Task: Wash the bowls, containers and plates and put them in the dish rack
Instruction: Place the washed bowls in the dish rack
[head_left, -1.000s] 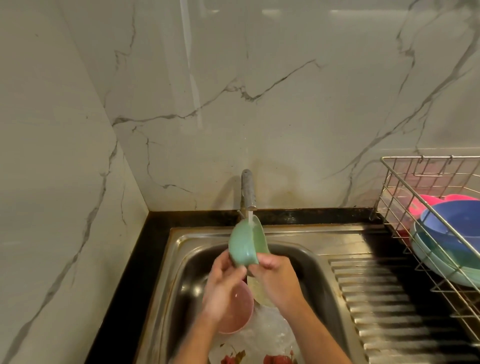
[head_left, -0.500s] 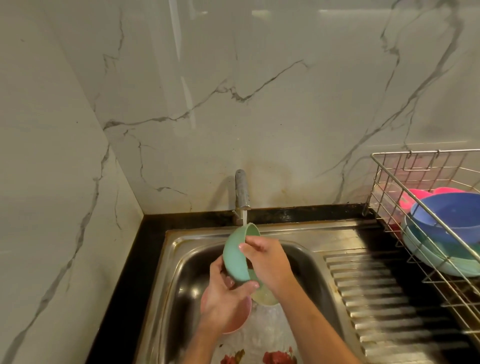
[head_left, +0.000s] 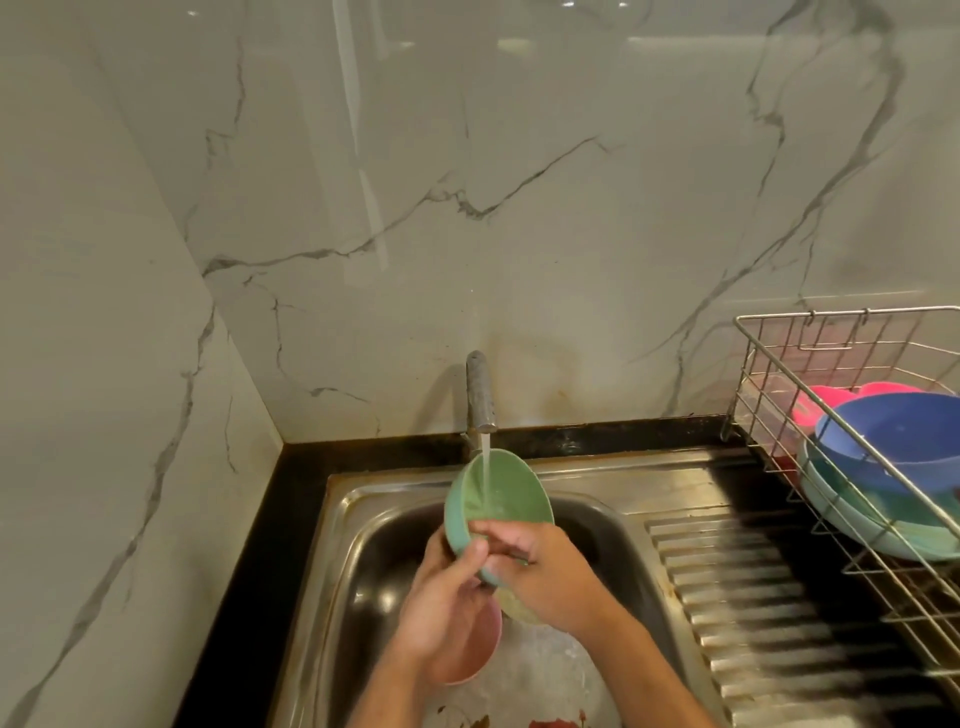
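A green bowl (head_left: 496, 493) is tilted under the running tap (head_left: 480, 395), and water streams into its open side. My left hand (head_left: 447, 608) grips the bowl's lower rim, thumb up against the outside. My right hand (head_left: 545, 577) holds the same lower rim, its fingers laid across the inside edge. Both hands are above the steel sink (head_left: 363, 571). Under my left hand lies a pink bowl (head_left: 475, 654), and a pale bowl (head_left: 517, 610) shows beneath my right hand. The wire dish rack (head_left: 779, 364) on the right holds a blue bowl (head_left: 893, 441) stacked on a teal bowl (head_left: 852, 519).
A ribbed steel drainboard (head_left: 769, 597) runs between the sink and the rack. Pink items (head_left: 826, 400) sit at the rack's back. A floral plate (head_left: 524, 691) lies at the sink's bottom. Marble walls close off the back and left, with a black counter strip (head_left: 291, 499) along them.
The green bowl has turned so its inside faces me and the water. My right hand slid from the top rim down to the lower rim.
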